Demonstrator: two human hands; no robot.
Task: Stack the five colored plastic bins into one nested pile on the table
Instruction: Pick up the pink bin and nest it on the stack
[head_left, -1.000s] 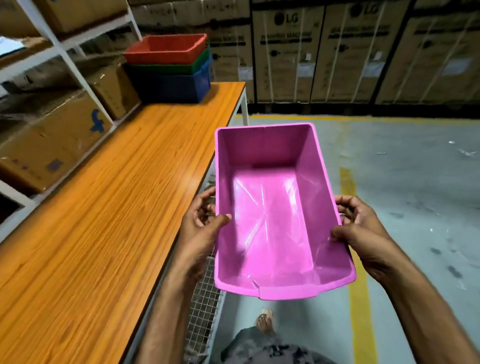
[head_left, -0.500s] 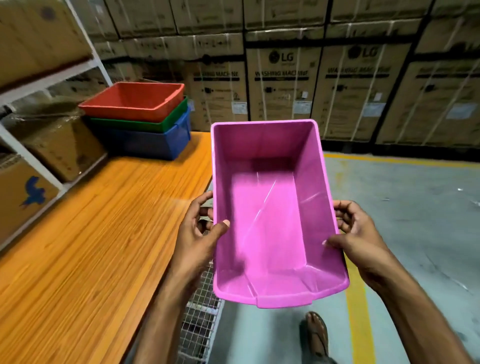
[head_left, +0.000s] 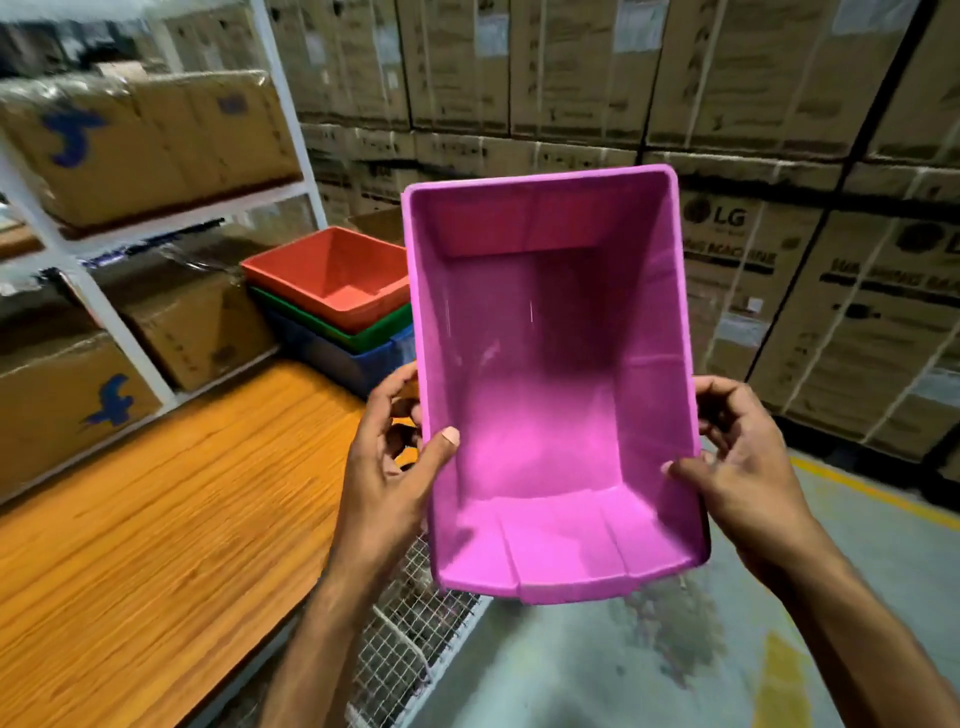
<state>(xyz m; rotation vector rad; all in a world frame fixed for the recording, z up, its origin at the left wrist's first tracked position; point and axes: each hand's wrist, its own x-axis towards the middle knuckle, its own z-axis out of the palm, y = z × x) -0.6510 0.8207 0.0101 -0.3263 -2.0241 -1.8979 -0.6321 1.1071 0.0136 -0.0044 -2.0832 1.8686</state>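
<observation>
Both hands, left (head_left: 387, 467) and right (head_left: 748, 467), grasp the pink bin (head_left: 556, 395) by its sides; next it must go into the red bin (head_left: 332, 275) on the pile

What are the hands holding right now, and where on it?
The pink plastic bin, empty: left hand grips its left rim, right hand its right rim.

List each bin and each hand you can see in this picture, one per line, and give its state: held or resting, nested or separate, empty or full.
Pink bin: held in the air, separate, empty.
Red bin: nested on top of the pile, empty.
Green bin: nested under the red.
Blue bin: bottom of the pile, on the table.
Left hand: grip shut on the pink bin's left wall.
Right hand: grip shut on its right wall.
</observation>
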